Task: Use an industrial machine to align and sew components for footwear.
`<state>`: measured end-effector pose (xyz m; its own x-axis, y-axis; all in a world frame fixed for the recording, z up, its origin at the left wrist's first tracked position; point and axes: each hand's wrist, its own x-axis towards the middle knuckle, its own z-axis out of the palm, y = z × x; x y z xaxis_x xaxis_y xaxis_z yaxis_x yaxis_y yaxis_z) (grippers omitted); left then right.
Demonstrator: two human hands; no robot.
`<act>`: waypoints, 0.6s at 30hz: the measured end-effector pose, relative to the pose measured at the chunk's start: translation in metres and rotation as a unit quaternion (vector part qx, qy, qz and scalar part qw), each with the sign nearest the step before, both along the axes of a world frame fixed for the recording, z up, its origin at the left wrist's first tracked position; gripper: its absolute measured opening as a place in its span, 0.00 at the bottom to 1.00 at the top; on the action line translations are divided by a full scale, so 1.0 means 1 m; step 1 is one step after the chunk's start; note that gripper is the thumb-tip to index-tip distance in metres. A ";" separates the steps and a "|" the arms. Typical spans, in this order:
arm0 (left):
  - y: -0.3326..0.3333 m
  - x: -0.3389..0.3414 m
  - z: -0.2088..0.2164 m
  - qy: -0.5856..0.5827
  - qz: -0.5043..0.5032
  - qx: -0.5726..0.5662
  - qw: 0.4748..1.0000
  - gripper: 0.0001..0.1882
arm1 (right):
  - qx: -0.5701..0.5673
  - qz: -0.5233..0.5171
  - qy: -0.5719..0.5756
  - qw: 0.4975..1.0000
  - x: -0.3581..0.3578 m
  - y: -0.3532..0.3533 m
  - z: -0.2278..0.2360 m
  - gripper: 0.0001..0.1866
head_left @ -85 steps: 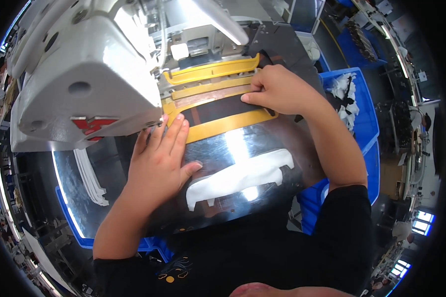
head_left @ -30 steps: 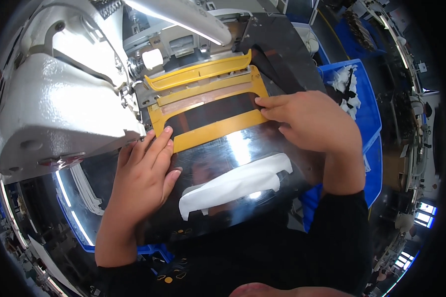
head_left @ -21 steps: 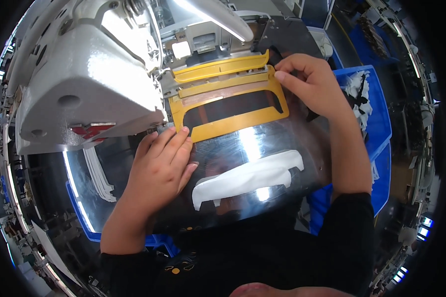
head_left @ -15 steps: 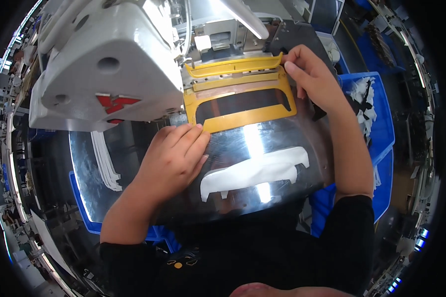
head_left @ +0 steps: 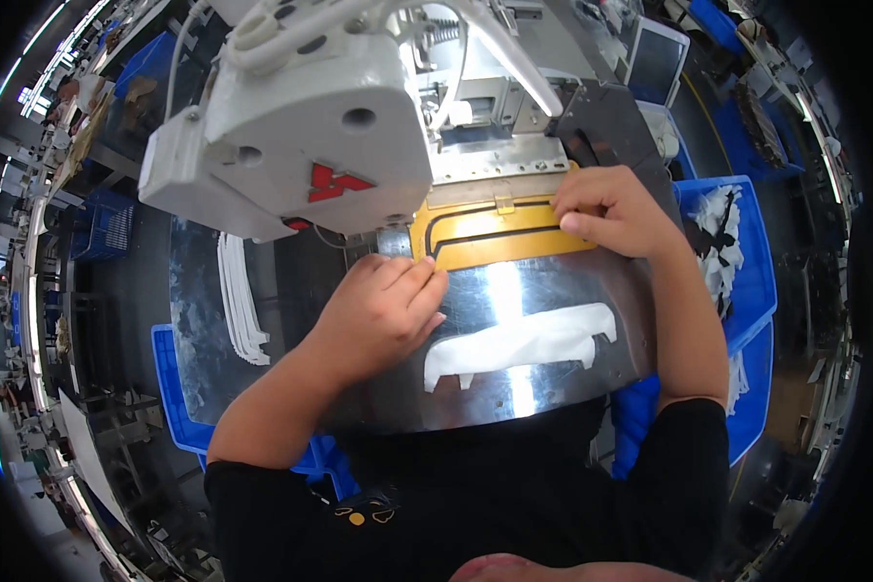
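Note:
A yellow sewing template [head_left: 514, 254], a flat frame with dark slots, lies on the shiny metal bed under the sewing machine head [head_left: 291, 136]. Its hinged yellow flap [head_left: 485, 225] is down flat. My left hand [head_left: 383, 315] has its fingers together, their tips pressing the template's near left corner. At the right end, my right hand [head_left: 616, 213] is closed with curled fingers and thumb on the template and flap; its fingertips are partly hidden. Nearer to me, a white cut fabric piece [head_left: 519, 341] with notched ends rests on the bed, touched by neither hand.
A stack of white strips [head_left: 240, 301] lies on the left of the bed. Blue bins [head_left: 757, 252] with white and black scraps stand at the right, and another blue bin [head_left: 170, 388] at lower left. A screen [head_left: 656, 58] stands at the back right.
The template's raised yellow flap has come down flat, with my right hand moving down and nearer along with it. My left hand stays at the corner. The whole view has shifted.

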<state>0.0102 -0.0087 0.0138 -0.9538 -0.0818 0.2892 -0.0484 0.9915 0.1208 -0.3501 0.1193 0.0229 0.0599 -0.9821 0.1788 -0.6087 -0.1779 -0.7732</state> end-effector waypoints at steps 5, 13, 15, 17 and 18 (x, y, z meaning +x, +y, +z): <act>0.003 0.004 -0.003 -0.008 0.014 0.001 1.000 0.22 | 0.059 0.054 0.061 0.995 0.016 0.005 0.012 0.16; 0.008 0.004 -0.003 -0.053 0.082 0.002 0.995 0.31 | 0.076 0.074 0.131 0.986 0.045 0.002 0.015 0.19; 0.007 0.006 -0.003 -0.068 0.094 0.010 0.993 0.32 | 0.064 0.097 0.154 0.981 0.051 0.001 0.011 0.22; 0.007 0.006 -0.003 -0.082 0.103 0.019 0.991 0.34 | 0.057 0.098 0.171 0.979 0.052 0.001 0.008 0.22; 0.006 0.006 -0.001 -0.086 0.102 0.024 0.991 0.35 | 0.047 0.100 0.189 0.976 0.052 0.001 0.007 0.22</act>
<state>0.0159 -0.0025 0.0127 -0.9506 -0.2881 0.1155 -0.2716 0.9522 0.1395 -0.2981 0.1200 0.0298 0.2961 -0.9550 0.0157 -0.8140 -0.2609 -0.5190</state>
